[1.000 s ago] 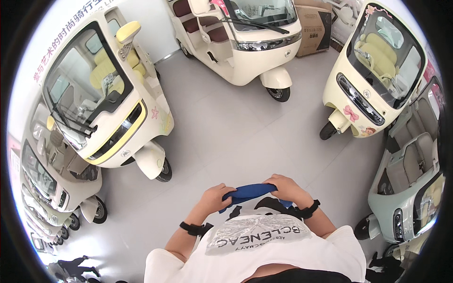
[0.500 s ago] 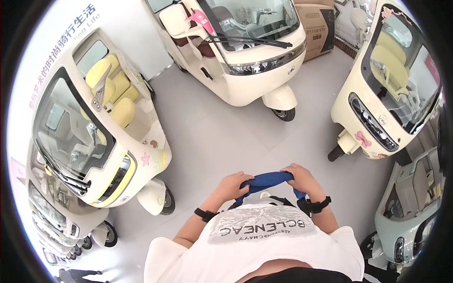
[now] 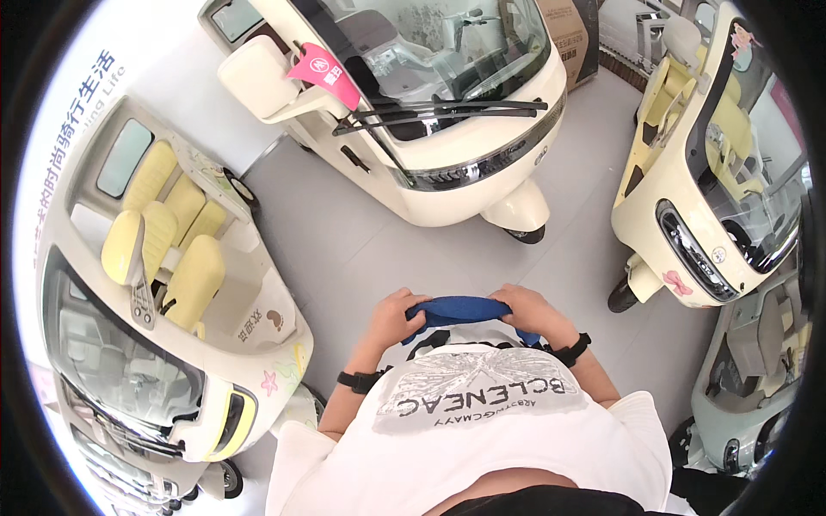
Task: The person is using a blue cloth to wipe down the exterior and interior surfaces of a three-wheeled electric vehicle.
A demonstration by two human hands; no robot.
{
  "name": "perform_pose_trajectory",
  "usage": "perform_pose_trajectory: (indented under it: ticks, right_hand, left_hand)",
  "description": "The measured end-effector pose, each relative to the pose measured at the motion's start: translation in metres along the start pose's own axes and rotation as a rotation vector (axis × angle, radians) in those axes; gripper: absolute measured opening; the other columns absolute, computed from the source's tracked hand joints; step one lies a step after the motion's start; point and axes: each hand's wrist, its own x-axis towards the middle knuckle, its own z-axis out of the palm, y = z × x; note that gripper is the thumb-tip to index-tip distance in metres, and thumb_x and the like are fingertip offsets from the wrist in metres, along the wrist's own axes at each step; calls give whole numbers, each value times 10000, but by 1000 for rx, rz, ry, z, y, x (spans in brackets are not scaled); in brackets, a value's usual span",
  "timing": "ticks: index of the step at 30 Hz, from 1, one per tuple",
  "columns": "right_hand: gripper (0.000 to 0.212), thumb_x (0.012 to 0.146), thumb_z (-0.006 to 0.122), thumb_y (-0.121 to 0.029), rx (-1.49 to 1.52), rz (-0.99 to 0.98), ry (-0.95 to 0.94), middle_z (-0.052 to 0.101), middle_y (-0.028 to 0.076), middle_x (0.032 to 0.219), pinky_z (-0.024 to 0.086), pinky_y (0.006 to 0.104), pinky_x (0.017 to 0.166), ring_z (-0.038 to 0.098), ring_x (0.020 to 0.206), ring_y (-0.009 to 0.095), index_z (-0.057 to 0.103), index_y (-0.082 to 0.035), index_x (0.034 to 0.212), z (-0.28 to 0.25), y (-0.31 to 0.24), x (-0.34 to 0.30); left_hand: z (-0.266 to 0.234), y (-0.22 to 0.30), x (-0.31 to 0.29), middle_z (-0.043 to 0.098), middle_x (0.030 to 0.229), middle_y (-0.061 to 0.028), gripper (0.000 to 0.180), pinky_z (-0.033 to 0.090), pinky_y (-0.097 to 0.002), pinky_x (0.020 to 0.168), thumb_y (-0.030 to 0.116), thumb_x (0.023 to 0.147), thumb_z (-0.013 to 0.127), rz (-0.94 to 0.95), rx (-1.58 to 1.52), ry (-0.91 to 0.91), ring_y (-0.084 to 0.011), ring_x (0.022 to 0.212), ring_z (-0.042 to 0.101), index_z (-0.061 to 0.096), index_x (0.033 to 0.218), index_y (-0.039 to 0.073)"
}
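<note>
Both hands grip the blue cloth (image 3: 460, 310), left hand (image 3: 394, 318) and right hand (image 3: 532, 311) clenched at its ends. The cream three-wheeler (image 3: 430, 112) at twelve o'clock looms closer than a second ago; the cloth's grip hasn't changed.

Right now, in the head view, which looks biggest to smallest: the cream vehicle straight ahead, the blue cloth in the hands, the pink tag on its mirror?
1. Cream vehicle, by far.
2. Blue cloth, held between the left hand and the right hand.
3. Pink tag, though it sits farther from the camera, so the last two are unsure.
</note>
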Motion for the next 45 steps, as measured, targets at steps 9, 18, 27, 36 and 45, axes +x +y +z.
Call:
perform_pose_trajectory:
  ticks: [9, 18, 27, 36, 45]
  right_hand:
    - [457, 741, 647, -1, 24, 0, 330, 610, 118, 1055, 494, 415, 890, 579, 1038, 338, 620, -124, 1180, -82, 43, 107]
    - [539, 614, 648, 91, -111, -468, 804, 607, 58, 1098, 468, 388, 904, 565, 1035, 286, 704, -159, 1088, -229, 72, 264]
    - [653, 581, 733, 19, -151, -615, 583, 526, 55, 1259, 379, 412, 1002, 489, 1194, 279, 694, -230, 1184, -236, 126, 362]
    - [415, 789, 585, -77, -364, -836, 915, 542, 11, 1199, 389, 374, 946, 503, 1075, 214, 694, -220, 1163, -272, 102, 411]
    - [450, 756, 631, -42, -303, -908, 777, 532, -13, 1179, 398, 375, 935, 506, 1079, 211, 662, -240, 1159, -270, 97, 419]
  left_hand:
    - [-61, -19, 184, 590, 792, -39, 347, 453, -383, 727, 84, 669, 712, 411, 167, 225, -253, 777, 555, 747, 1003, 173]
    - [-101, 13, 312, 549, 900, -32, 441, 420, -394, 817, 19, 633, 714, 337, 504, 810, -246, 874, 522, 751, 1030, 206]
    - [-74, -19, 359, 554, 1012, -59, 443, 414, -417, 853, 44, 702, 689, -44, 704, 794, -272, 960, 545, 727, 1095, 244]
    - [-131, 1, 409, 578, 1052, -62, 440, 404, -421, 903, -22, 705, 658, 35, 858, 918, -279, 993, 552, 727, 1067, 218]
    - [-122, -20, 412, 604, 996, -74, 309, 409, -415, 895, -64, 695, 613, 214, 661, 909, -306, 998, 556, 655, 953, 100]
